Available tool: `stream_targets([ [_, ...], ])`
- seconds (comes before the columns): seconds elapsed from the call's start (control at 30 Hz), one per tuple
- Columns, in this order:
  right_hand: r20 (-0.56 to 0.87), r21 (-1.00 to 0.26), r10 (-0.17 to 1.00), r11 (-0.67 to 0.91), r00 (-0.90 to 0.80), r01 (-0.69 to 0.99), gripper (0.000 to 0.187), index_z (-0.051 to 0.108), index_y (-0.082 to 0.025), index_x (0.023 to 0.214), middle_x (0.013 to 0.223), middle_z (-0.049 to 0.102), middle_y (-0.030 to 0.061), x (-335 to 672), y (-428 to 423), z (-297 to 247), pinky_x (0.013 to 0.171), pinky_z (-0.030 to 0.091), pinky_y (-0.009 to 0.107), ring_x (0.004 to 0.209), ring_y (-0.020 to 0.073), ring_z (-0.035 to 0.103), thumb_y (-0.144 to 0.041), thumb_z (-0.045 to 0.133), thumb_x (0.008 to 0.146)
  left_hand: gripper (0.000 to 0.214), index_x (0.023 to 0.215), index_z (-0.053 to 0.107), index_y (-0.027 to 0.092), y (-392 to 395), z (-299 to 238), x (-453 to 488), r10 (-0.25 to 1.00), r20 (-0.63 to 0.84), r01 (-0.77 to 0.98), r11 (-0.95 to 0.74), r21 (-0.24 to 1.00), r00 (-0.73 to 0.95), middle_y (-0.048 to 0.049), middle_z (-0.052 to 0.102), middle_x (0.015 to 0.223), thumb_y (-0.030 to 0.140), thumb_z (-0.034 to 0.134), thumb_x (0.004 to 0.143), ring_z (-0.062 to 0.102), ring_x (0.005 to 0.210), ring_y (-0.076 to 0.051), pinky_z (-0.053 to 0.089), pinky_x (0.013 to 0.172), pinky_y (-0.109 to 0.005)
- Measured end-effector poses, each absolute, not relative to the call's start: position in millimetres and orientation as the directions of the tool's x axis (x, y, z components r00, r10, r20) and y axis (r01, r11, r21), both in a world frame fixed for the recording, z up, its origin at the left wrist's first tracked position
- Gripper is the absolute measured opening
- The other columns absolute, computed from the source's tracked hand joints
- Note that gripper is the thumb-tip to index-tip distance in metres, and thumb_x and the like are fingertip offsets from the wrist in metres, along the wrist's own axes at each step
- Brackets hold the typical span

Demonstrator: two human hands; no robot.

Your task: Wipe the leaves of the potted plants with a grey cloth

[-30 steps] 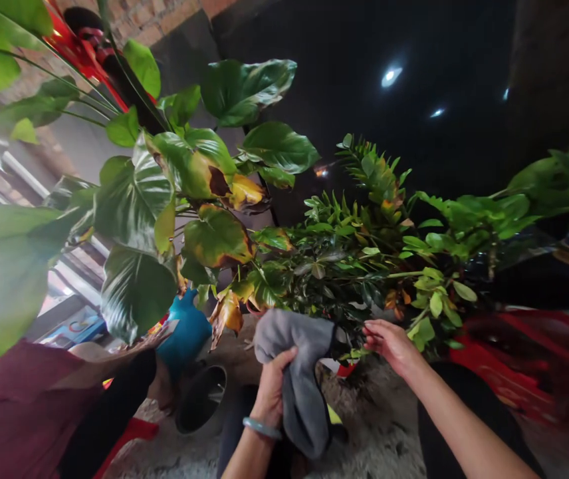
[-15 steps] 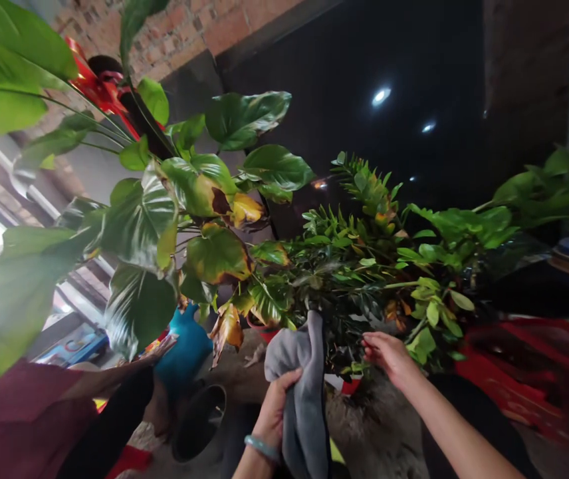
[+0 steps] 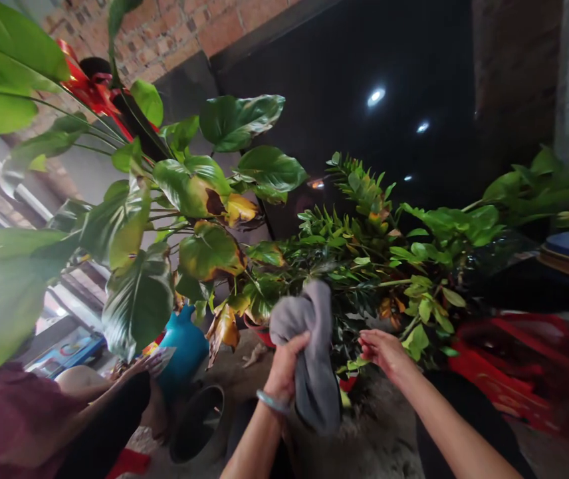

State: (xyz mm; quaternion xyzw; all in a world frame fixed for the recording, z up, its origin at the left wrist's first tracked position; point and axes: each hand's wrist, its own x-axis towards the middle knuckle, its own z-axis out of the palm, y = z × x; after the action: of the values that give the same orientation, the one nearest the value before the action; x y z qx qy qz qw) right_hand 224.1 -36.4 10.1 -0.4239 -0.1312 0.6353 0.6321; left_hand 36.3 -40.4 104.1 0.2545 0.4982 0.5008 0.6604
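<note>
My left hand [image 3: 285, 367] is closed on a grey cloth [image 3: 309, 346], lifted up against the dark leaves of a small-leaved potted plant [image 3: 364, 266]. A pale bracelet sits on that wrist. My right hand [image 3: 385, 351] reaches into the same plant from the right, its fingers pinched on a low leaf or stem; what it holds is too small to name. A big-leaved plant [image 3: 185, 199] with yellow and brown patches stands to the left of both hands.
Another person in a dark red top [image 3: 10, 419] sits at lower left, a hand near a blue pot [image 3: 183, 346]. A dark round pot [image 3: 199, 416] lies on the floor. Red crates [image 3: 504, 372] stand at right, a brick wall [image 3: 225, 26] behind.
My left hand has raised the grey cloth higher into the plant's leaves. My right hand stayed at the low stems. The view tilted slightly upward.
</note>
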Motion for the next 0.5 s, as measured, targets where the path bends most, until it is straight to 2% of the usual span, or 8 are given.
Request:
stream_targets([
  [0.07,-0.373,-0.701,0.916,-0.177,0.144,-0.690,0.019,0.066,-0.016,0.053,0.048,0.065,0.0018,223,-37,9,0.041,0.048,0.022,0.039,0.0111,0.056,-0.008,0.082,0.045,0.047,0.099,0.068,0.011,-55,88,35,0.892,-0.415,-0.339,0.452,0.825,0.179,-0.0118,0.078,0.081,0.005,0.080,0.053,0.074,0.085,-0.033,0.060,0.079,-0.042],
  [0.13,-0.368,-0.703,0.919,-0.177,0.140,-0.689,0.019,0.066,-0.017,0.054,0.049,0.066,0.0008,223,-37,9,0.042,0.048,0.021,0.040,0.0107,0.056,-0.010,0.082,0.045,0.050,0.095,0.069,0.010,-60,94,34,0.899,-0.357,-0.335,0.427,0.840,0.252,-0.0132,0.078,0.082,0.005,0.082,0.047,0.073,0.092,-0.037,0.058,0.083,-0.044],
  [0.2,-0.360,-0.706,0.921,-0.166,0.148,-0.688,0.019,0.067,-0.018,0.055,0.051,0.067,-0.0004,222,-37,8,0.044,0.049,0.022,0.042,0.0108,0.056,-0.013,0.083,0.046,0.053,0.095,0.069,0.009,-52,118,37,0.932,-0.284,-0.372,0.352,0.859,0.226,-0.0132,0.078,0.083,0.007,0.083,0.044,0.071,0.098,-0.038,0.056,0.089,-0.045],
  [0.33,-0.342,-0.708,0.924,-0.134,0.171,-0.693,0.021,0.069,-0.019,0.058,0.054,0.069,0.0000,224,-35,6,0.050,0.052,0.025,0.044,0.0112,0.058,-0.015,0.084,0.045,0.049,0.095,0.069,0.010,-18,162,61,0.981,-0.142,-0.469,0.187,0.863,0.130,-0.0118,0.078,0.088,0.019,0.084,0.048,0.068,0.105,-0.036,0.054,0.094,-0.042],
  [0.43,-0.326,-0.713,0.928,-0.115,0.182,-0.692,0.020,0.069,-0.019,0.059,0.056,0.070,0.0013,225,-31,0,0.049,0.051,0.026,0.046,0.0135,0.060,-0.016,0.084,0.046,0.052,0.095,0.070,0.013,-5,148,84,0.988,-0.120,-0.437,0.149,0.887,0.093,-0.0100,0.078,0.087,0.020,0.084,0.045,0.069,0.101,-0.033,0.055,0.092,-0.042],
  [0.5,-0.312,-0.719,0.932,-0.105,0.183,-0.687,0.018,0.066,-0.020,0.056,0.051,0.068,0.0004,225,-29,-5,0.048,0.051,0.028,0.043,0.0150,0.059,-0.015,0.082,0.048,0.052,0.091,0.070,0.013,-10,123,91,0.977,-0.177,-0.334,0.206,0.920,0.115,-0.0090,0.077,0.082,0.018,0.084,0.041,0.071,0.093,-0.032,0.056,0.087,-0.043],
])
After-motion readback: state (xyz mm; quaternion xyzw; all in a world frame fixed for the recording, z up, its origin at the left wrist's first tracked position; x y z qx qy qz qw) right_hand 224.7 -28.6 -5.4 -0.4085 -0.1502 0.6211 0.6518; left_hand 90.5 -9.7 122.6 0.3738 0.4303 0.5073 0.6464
